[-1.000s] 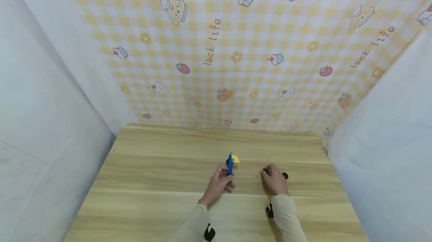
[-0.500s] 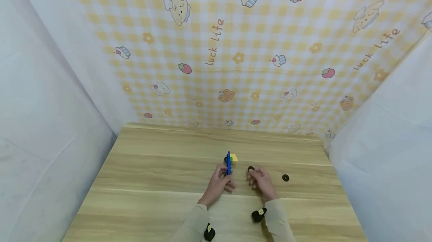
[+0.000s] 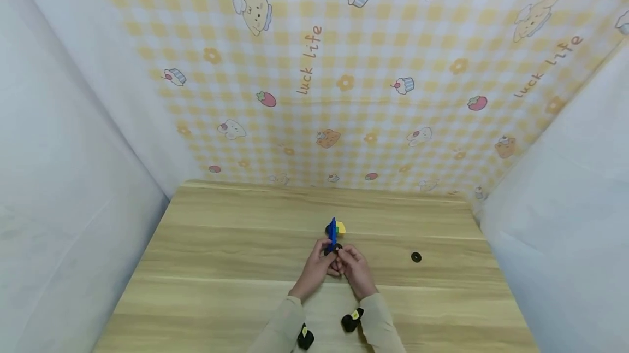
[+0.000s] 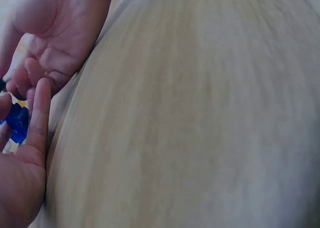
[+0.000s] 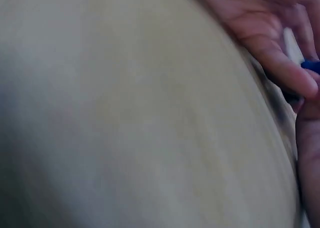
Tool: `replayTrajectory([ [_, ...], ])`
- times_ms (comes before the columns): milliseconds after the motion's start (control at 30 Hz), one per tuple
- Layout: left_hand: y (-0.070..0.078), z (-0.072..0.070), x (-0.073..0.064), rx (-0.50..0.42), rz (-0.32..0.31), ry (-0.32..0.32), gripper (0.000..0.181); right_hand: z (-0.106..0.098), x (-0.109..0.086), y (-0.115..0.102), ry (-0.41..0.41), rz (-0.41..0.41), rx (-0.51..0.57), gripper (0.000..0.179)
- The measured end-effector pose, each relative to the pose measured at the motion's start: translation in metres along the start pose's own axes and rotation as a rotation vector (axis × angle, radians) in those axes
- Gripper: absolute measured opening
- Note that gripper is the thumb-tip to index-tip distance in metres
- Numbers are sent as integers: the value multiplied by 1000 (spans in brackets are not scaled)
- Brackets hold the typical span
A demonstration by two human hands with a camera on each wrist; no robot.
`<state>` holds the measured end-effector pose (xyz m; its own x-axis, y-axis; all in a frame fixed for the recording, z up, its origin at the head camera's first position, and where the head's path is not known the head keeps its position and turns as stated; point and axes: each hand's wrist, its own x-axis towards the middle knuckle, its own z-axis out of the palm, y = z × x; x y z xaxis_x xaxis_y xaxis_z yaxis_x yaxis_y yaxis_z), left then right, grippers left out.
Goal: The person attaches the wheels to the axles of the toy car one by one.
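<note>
My left hand (image 3: 313,270) grips a blue toy frame (image 3: 334,226), which stands upright on edge in the head view. Yellow (image 3: 341,227) and green parts show on its right side, and a black wheel (image 3: 328,229) on its left. A small black ring (image 3: 338,247), like a toy tyre, is pinched by my right hand (image 3: 360,274) against the lower end of the frame. Both hands meet there, fingertips overlapping. In the left wrist view a bit of the blue frame (image 4: 19,122) shows between the fingers; the right wrist view catches only its blue edge (image 5: 311,66).
Another black ring (image 3: 416,257) lies flat on the wooden table (image 3: 221,233), to the right of the hands. A yellow checked cloth (image 3: 373,118) hangs behind the table. White sheets (image 3: 73,167) stand at both sides.
My right hand has lifted the black ring and carried it left to the blue frame. The left hand stays in place with the frame. The other ring on the table has come into full view.
</note>
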<state>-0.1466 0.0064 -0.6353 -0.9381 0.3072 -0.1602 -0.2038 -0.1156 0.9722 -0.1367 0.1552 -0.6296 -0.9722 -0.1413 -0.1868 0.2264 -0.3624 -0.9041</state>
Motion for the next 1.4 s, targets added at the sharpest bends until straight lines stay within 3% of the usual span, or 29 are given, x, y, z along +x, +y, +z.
replayTrajectory([
  [100,1,-1,0,-6,8,-2,39,5,0,1,42,-2,-65,13],
  [233,2,-1,-1,-24,-4,-8,38,7,-1,2,77,1,-66,14],
  [567,4,-2,-2,-64,0,-25,36,5,1,4,61,13,-86,15],
  [800,28,0,-14,-20,15,-18,37,5,0,3,44,-5,-104,14],
  [1033,1,0,-3,13,31,20,39,8,-1,3,63,7,-107,15],
  [1200,1,0,-4,22,31,19,39,8,-2,2,49,0,-141,14],
  [1400,2,-3,-4,48,21,16,36,11,-1,3,104,20,-181,13],
])
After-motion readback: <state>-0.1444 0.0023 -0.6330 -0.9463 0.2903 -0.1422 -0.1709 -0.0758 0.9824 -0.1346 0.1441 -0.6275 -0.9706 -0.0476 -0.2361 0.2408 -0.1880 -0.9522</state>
